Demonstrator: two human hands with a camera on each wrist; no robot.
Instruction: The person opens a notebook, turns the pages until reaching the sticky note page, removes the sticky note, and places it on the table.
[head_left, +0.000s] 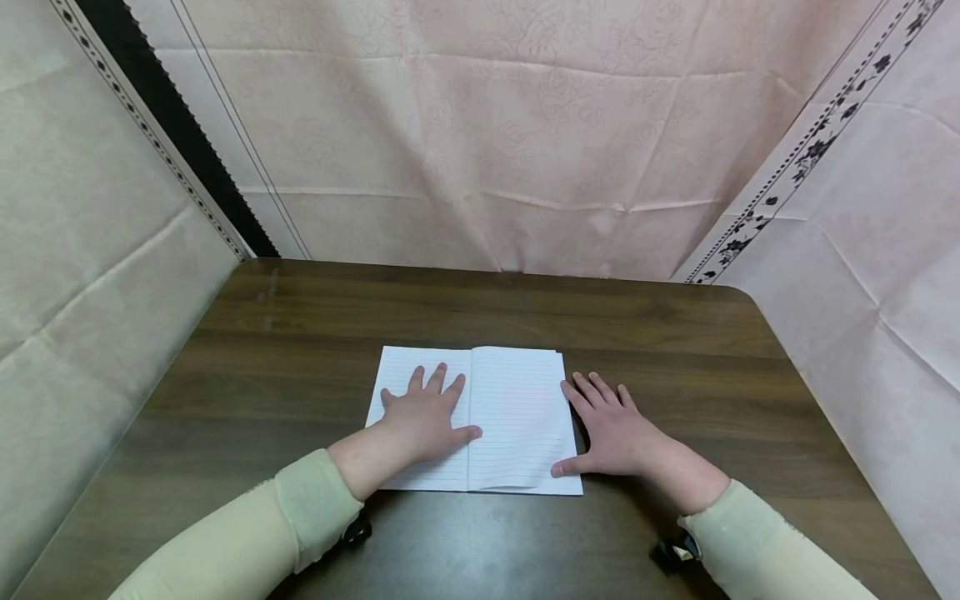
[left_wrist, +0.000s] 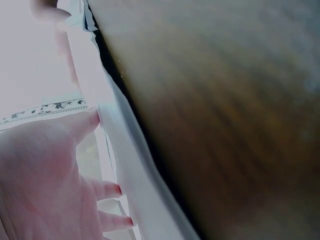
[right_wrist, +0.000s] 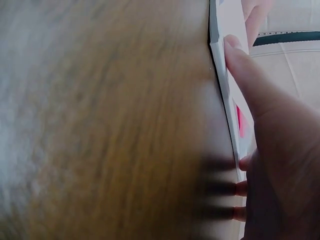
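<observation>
The left hand (head_left: pixel 422 419), fingers splayed and gripping nothing, is lying across the nine-o'clock side of the white lined paper notebook (head_left: pixel 517 400), probably pressing it flat; the right hand (head_left: pixel 617 433), likewise splayed and empty, is touching its three-o'clock edge, seemingly steadying it. The brown wood-grain bench (head_left: pixel 262 417) is supporting the spread notebook.

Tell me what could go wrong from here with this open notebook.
The left grip lies spread over the left page; dragging it sideways might crease the paper or slide the notebook across the table.

The right grip is at the notebook's right edge, thumb over the paper; turning from there could catch several sheets at once.
</observation>
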